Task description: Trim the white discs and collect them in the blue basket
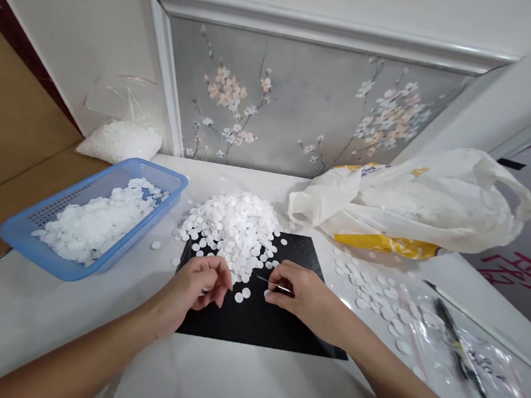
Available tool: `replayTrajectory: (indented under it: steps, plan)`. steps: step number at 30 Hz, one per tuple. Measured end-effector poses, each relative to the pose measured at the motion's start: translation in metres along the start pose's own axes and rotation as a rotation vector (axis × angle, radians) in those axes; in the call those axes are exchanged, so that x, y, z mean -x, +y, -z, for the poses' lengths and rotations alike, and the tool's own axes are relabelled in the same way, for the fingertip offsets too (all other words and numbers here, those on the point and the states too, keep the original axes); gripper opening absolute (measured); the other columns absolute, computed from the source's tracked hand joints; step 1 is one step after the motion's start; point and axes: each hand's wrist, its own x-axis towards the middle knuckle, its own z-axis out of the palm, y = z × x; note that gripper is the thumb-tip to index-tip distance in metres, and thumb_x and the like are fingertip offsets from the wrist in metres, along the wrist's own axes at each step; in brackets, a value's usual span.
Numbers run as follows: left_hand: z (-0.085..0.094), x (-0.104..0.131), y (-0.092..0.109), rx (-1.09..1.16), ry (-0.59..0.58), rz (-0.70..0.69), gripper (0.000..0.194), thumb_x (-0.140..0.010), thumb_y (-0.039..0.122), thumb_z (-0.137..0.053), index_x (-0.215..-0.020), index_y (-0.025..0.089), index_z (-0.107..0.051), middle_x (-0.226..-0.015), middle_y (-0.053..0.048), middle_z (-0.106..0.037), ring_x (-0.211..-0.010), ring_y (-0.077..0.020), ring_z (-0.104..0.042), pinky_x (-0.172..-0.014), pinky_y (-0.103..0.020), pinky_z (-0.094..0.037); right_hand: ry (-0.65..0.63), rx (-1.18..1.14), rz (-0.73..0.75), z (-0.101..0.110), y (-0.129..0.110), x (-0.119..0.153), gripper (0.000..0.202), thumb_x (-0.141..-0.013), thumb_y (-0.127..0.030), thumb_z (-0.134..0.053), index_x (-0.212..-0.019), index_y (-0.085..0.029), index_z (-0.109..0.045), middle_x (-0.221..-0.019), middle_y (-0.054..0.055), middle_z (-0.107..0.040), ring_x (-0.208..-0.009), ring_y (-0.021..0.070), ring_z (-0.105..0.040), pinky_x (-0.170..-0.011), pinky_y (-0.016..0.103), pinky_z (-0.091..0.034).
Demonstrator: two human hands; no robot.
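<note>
A heap of small white round discs [240,221] spills over the back of a black mat [255,327]. My right hand [302,291] is closed around a thin pointed metal tool [272,282], whose tip points left over the mat. One disc lies at its fingertips; whether they touch it I cannot tell. My left hand [204,283] is curled at the mat's left side, thumb and fingers together; anything inside is hidden. Between the hands two loose discs [242,295] lie on the mat, in front of the heap.
On the left stands a blue plastic basket [153,227] holding more discs, with a clear bag [120,138] of white pieces behind. A white and yellow plastic bag [430,206] lies back right. Scattered discs [377,297], a black pen-like tool [458,346] and clear plastic bags lie right.
</note>
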Motion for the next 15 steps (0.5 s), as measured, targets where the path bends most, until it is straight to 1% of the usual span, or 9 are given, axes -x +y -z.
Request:
replayTrajectory:
  steps: [2, 4, 6, 9, 11, 13, 15]
  plan:
    - [-0.005, 0.001, -0.003, -0.339, 0.075, -0.088, 0.014, -0.075, 0.026, -0.048, -0.066, 0.019, -0.055, -0.051, 0.005, -0.043, -0.048, -0.0093, -0.035, -0.046, -0.022, -0.021, 0.01, -0.012, 0.011, -0.002, -0.001, 0.0, 0.01, -0.072, -0.017, -0.061, -0.066, -0.02, -0.054, -0.073, -0.003, -0.052, -0.058, 0.011, -0.048, -0.054, 0.023, -0.037]
    - [-0.01, 0.001, -0.007, -0.647, 0.139, -0.171, 0.012, -0.076, 0.032, -0.056, -0.07, 0.021, -0.058, -0.051, 0.006, -0.04, -0.049, -0.0098, -0.037, -0.049, -0.023, -0.023, 0.032, -0.029, 0.026, -0.005, -0.003, 0.0, 0.012, -0.07, -0.013, -0.059, -0.063, -0.02, -0.051, -0.069, -0.003, -0.05, -0.055, 0.0104, -0.047, -0.052, 0.022, -0.036]
    - [-0.013, 0.001, -0.011, -0.832, 0.156, -0.224, 0.01, -0.075, 0.032, -0.061, -0.076, 0.023, -0.06, -0.053, 0.007, -0.041, -0.049, -0.0104, -0.039, -0.049, -0.023, -0.023, 0.031, -0.057, 0.031, -0.008, -0.005, 0.001, 0.012, -0.07, -0.011, -0.057, -0.065, -0.02, -0.051, -0.063, -0.005, -0.049, -0.053, 0.0101, -0.045, -0.049, 0.022, -0.035]
    - [-0.014, -0.001, -0.016, -0.951, 0.141, -0.307, 0.005, -0.079, 0.027, -0.059, -0.077, 0.023, -0.058, -0.06, 0.006, -0.051, -0.053, -0.0112, -0.045, -0.052, -0.023, -0.027, 0.008, -0.113, 0.038, -0.01, -0.009, 0.002, 0.011, -0.07, -0.009, -0.053, -0.071, -0.021, -0.054, -0.061, -0.005, -0.049, -0.054, 0.0105, -0.046, -0.05, 0.021, -0.036]
    - [-0.013, -0.002, -0.017, -0.984, 0.125, -0.358, 0.008, -0.083, 0.021, -0.054, -0.075, 0.022, -0.057, -0.068, 0.004, -0.056, -0.059, -0.0119, -0.05, -0.054, -0.023, -0.03, 0.023, -0.13, 0.057, -0.012, -0.012, 0.002, 0.017, -0.07, -0.007, -0.05, -0.073, -0.021, -0.058, -0.067, -0.003, -0.052, -0.057, 0.011, -0.048, -0.052, 0.022, -0.037]
    - [-0.012, -0.003, -0.017, -0.963, 0.122, -0.385, 0.013, -0.083, 0.017, -0.05, -0.073, 0.021, -0.055, -0.072, 0.002, -0.058, -0.062, -0.0124, -0.052, -0.056, -0.023, -0.032, 0.057, -0.14, 0.064, -0.014, -0.016, 0.002, 0.017, -0.072, -0.007, -0.049, -0.071, -0.02, -0.059, -0.072, -0.002, -0.053, -0.059, 0.0114, -0.049, -0.053, 0.023, -0.038]
    - [-0.009, -0.004, -0.016, -0.874, 0.144, -0.377, 0.013, -0.082, 0.016, -0.049, -0.07, 0.02, -0.054, -0.069, 0.003, -0.057, -0.06, -0.0122, -0.051, -0.055, -0.023, -0.032, 0.093, -0.147, 0.061, -0.018, -0.019, 0.001, 0.013, -0.076, -0.012, -0.052, -0.066, -0.02, -0.055, -0.071, -0.002, -0.053, -0.059, 0.0121, -0.049, -0.053, 0.023, -0.038]
